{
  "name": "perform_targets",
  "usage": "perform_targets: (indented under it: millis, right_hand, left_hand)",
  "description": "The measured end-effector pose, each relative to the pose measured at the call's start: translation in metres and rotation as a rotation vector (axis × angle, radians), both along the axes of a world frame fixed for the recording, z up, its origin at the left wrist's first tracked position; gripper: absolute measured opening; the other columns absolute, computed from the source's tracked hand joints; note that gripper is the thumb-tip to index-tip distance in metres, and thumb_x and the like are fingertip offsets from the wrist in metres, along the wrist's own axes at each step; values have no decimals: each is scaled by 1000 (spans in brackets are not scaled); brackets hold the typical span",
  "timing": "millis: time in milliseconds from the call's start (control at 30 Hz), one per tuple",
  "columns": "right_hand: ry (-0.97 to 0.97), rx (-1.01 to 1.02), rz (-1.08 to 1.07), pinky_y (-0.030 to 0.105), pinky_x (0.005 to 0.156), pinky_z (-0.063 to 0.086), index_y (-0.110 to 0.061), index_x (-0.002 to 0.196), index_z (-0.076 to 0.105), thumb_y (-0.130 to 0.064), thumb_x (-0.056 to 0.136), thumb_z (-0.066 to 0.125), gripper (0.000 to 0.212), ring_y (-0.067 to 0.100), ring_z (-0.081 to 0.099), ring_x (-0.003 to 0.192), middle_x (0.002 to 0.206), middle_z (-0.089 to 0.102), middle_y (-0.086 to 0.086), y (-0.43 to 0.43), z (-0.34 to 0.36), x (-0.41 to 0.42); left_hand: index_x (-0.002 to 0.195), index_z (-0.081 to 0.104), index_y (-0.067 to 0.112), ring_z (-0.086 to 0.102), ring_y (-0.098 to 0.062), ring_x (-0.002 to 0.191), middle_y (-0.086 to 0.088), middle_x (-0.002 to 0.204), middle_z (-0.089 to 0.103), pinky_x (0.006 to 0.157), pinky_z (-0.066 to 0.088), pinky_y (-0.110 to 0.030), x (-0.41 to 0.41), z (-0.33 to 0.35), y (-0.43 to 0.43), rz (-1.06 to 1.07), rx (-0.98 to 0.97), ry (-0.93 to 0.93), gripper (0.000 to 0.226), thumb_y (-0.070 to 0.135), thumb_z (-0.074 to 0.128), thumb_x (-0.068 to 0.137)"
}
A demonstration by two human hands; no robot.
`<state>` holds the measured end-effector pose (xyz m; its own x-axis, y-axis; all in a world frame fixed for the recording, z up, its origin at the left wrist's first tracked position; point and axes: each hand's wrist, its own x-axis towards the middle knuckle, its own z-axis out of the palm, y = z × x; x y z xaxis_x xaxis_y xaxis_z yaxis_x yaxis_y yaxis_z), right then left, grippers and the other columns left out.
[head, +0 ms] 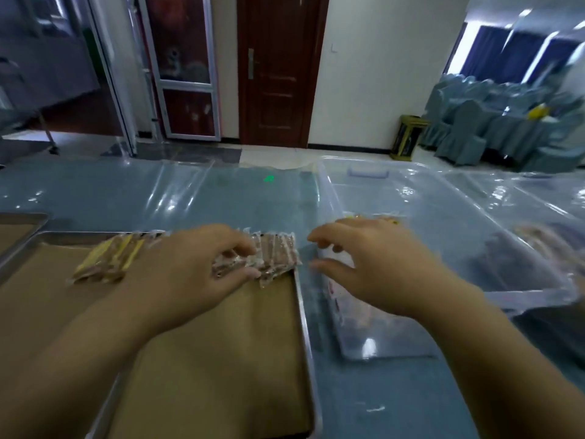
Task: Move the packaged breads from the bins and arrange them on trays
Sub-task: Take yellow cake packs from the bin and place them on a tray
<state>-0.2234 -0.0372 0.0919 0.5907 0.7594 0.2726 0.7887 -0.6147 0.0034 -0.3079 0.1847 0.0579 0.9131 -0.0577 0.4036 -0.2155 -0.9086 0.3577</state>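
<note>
While left hand (190,264) works the row: thumb and fingers pinch the right-end packs, nothing lifted.
Right hand (373,261): fingers spread and loosely bent, holding nothing, over the near-left wall of the bin (443,198).
Packaged breads (272,253): one overlapped row along the far edge of the tray (304,327); end packs sit at the far right corner, touching the rim.
Bin stock: a yellow-edged pack shows just behind right hand; more at far right, too blurred to count.
Paper liner (205,343): bare on the near side.
Second tray (23,217): far left, partly in view.
Handling (judgement): light, soft, crushable; film slick and crinkly.
Hold point: flat faces or sealed film ends, gentle pinch.
Risk: overlapped packs fan out or slide.
</note>
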Motion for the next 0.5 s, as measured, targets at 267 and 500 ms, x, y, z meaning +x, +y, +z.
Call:
perform_targets:
  millis: [267,500]
  right_hand:
    - [33,-63,-126,29,73,48,-30,117,58,-48,87,51,36,13,59,91,106,65,-10,-118,16,39]
    - [80,-224,-253,27,76,50,-32,118,55,-49,89,51,34,9,58,93,109,62,-11,-153,1,99]
  left_hand:
    - [95,65,33,57,0,81,19,87,62,68,51,-29,32,22,-90,-121,60,31,30,57,54,80]
    - [101,63,33,52,3,82,21,90,59,71,44,-15,107,25,-110,-212,169,89,27,50,58,80]
